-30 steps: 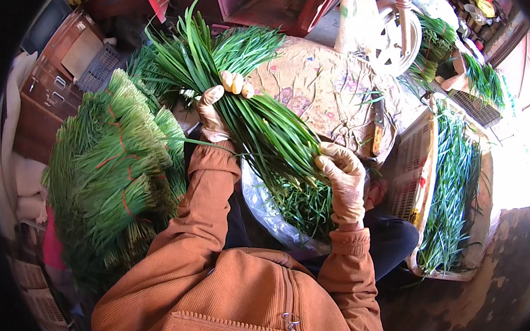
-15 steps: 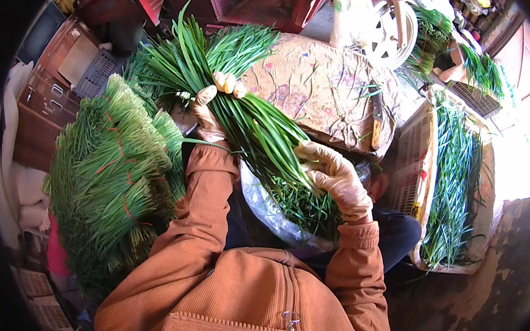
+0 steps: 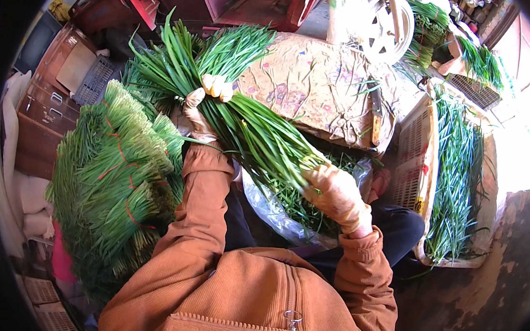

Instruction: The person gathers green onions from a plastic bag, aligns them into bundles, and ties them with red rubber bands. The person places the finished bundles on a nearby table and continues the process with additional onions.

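A long bunch of garlic chives (image 3: 265, 128) slants across in front of me, leafy tips at upper left and pale stem ends at lower right. My left hand (image 3: 204, 108), in a thin pale glove, is closed round its middle. Gloved too, my right hand (image 3: 340, 199) grips the pale ends, its fingertips partly hidden behind the stems. Beneath the bunch, a clear plastic bag (image 3: 266, 204) in my lap holds loose green leaves. More chives (image 3: 240, 45) lie behind my left hand on the cloth-covered surface (image 3: 323, 64).
A tall pile of chive bundles (image 3: 115, 172) with red ties stands at my left. A knife with a wooden handle (image 3: 376, 129) rests at the covered surface's right side. On the right is a plastic crate (image 3: 424, 178) of loose chives. Brown drawers (image 3: 48, 108) stand far left.
My right hand has moved slightly down and right, and its fingers have closed more round the stem ends. My left hand has shifted a little left with the bunch.
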A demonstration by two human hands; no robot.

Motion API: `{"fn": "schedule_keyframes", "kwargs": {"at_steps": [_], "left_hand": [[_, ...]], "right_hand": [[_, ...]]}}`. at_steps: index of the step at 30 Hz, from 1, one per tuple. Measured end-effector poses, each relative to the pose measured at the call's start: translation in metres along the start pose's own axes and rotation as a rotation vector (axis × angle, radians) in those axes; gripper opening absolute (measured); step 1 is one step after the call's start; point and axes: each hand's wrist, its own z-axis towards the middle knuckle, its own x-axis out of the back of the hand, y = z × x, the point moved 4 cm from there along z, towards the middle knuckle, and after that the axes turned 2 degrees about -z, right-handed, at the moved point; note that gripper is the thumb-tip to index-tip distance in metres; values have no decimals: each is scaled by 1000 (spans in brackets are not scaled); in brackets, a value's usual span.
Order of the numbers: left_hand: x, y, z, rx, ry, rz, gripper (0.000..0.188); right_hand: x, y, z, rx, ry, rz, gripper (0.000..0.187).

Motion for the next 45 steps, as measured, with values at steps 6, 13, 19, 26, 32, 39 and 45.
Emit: {"fn": "schedule_keyframes", "kwargs": {"at_steps": [6,13,19,26,32,39,45], "left_hand": [[-1,19,1,-100,90,53,24],[-13,28,-2,-122,32,102,29],[-30,8,1,-107,3,300,21],[-53,-10,0,-78,11,468,21],[-42,-15,-3,-43,-24,373,17],[-21,36,-5,-79,34,100,22],[2,70,-19,-358,216,56,12]], "right_hand": [[-58,96,-55,-435,-459,-211,23],[4,43,-8,-420,276,1195,55],[-45,65,31,-477,343,1232,54],[-56,77,40,-474,536,1340,64],[-44,86,40,-395,533,1344,52],[-21,144,-10,-454,527,300,21],[-70,148,-50,-467,5,-45,54]]}}
